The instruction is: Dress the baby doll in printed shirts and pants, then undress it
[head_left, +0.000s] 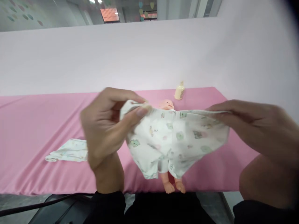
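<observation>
Pink stretch cloth covers the long table (35, 124), with a pale, plain backdrop wall (149, 56) rising behind it. At about nine o'clock from the hands, a small folded white printed cloth (68, 151) lies flat on the pink surface, well apart from the rest.

Next comes the left hand (105, 127), raised above the table, its thumb and fingers pinched shut on the left upper edge of a white cotton baby garment with small green and pink prints (173, 140). The garment hangs spread between both hands, sagging toward six o'clock.

Behind it lies a pink plastic baby doll (167, 104) on its back: its head shows just above the garment's top edge at twelve o'clock, and its bare feet stick out below at six o'clock near the table's front edge. At one o'clock from the doll's head, a cream-coloured baby bottle (179, 91) stands near the table's far edge.

The right hand (252, 124) pinches the garment's right upper edge, fingers closed on the fabric.
</observation>
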A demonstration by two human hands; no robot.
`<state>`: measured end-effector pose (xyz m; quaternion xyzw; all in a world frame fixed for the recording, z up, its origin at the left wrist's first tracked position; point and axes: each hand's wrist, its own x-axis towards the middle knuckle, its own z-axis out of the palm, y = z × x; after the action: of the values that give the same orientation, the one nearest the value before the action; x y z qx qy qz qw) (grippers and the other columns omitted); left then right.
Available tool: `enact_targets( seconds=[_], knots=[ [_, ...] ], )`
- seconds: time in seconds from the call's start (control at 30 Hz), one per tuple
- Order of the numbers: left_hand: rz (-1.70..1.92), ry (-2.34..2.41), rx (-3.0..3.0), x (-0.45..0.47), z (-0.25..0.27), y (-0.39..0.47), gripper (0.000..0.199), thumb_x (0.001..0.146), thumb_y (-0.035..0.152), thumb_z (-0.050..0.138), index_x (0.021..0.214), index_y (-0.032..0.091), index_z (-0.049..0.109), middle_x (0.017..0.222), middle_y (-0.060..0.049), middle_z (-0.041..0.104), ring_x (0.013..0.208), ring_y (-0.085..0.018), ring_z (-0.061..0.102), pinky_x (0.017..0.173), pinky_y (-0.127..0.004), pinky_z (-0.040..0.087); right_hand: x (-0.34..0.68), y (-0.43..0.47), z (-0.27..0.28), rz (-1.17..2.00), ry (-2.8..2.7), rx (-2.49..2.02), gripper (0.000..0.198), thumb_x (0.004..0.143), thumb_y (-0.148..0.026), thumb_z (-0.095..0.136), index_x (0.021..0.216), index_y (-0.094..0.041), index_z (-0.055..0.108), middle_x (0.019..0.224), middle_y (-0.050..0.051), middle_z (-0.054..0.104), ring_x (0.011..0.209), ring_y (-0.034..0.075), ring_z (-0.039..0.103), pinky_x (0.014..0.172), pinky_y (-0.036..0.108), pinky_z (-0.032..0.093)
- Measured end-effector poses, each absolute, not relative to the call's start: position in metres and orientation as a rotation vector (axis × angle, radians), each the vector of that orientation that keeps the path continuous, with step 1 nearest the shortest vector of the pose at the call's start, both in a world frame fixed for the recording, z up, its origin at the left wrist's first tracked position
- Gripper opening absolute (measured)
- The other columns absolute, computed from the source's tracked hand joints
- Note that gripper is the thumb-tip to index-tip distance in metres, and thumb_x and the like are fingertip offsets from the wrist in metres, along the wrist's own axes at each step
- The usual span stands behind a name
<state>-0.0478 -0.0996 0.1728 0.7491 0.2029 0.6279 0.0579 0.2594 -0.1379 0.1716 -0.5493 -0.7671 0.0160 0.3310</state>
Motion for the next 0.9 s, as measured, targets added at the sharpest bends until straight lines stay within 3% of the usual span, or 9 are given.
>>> enact_targets(
  seconds=[0.07,0.23,0.57,0.73,0.9],
  knots=[
    [1.765,0.620,2.293,-0.037,0.167,-0.091,0.016,0.085,0.016,0.075,0.100,0.020,0.072,0.089,0.002,0.074,0.056,-0.002,0.054,0.047,-0.021,0.042,0.255,-0.133,0.168,0.045,-2.133,-1.407,0.022,0.097,-0.031,0.055,0.112,-0.031,0.071,0.114,-0.001,0.072,0.099,0.019,0.068,0.082,0.034,0.055],
    [1.420,0.753,2.518,-0.016,0.160,-0.085,0.018,0.093,0.036,0.067,0.100,0.021,0.072,0.088,0.000,0.075,0.059,-0.004,0.056,0.053,-0.019,0.044,0.239,-0.128,0.165,0.172,-2.320,-1.186,0.042,0.094,-0.041,0.060,0.134,-0.031,0.060,0.133,0.004,0.065,0.120,0.027,0.062,0.097,0.042,0.055],
    [1.346,0.770,2.643,-0.016,0.151,-0.078,0.020,0.094,0.038,0.065,0.099,0.020,0.070,0.082,0.001,0.074,0.057,-0.004,0.054,0.056,-0.019,0.040,0.209,-0.113,0.159,0.463,-2.132,-1.231,0.025,0.091,-0.049,0.063,0.095,-0.026,0.070,0.097,0.003,0.073,0.089,0.022,0.069,0.077,0.035,0.055],
    [1.318,0.824,2.716,-0.015,0.150,-0.077,0.016,0.096,0.033,0.063,0.099,0.019,0.069,0.078,0.003,0.072,0.059,-0.004,0.056,0.057,-0.017,0.039,0.201,-0.121,0.150,0.378,-2.085,-1.377,0.021,0.091,-0.046,0.063,0.093,-0.025,0.067,0.091,0.002,0.072,0.078,0.020,0.067,0.066,0.033,0.051],
    [1.272,0.862,2.729,-0.014,0.152,-0.079,0.019,0.098,0.036,0.059,0.098,0.019,0.068,0.074,0.003,0.069,0.055,-0.004,0.052,0.055,-0.018,0.038,0.192,-0.135,0.146,0.166,-2.122,-1.410,0.012,0.095,-0.031,0.059,0.087,-0.023,0.061,0.086,0.002,0.069,0.072,0.017,0.062,0.065,0.031,0.046]
  ],
)
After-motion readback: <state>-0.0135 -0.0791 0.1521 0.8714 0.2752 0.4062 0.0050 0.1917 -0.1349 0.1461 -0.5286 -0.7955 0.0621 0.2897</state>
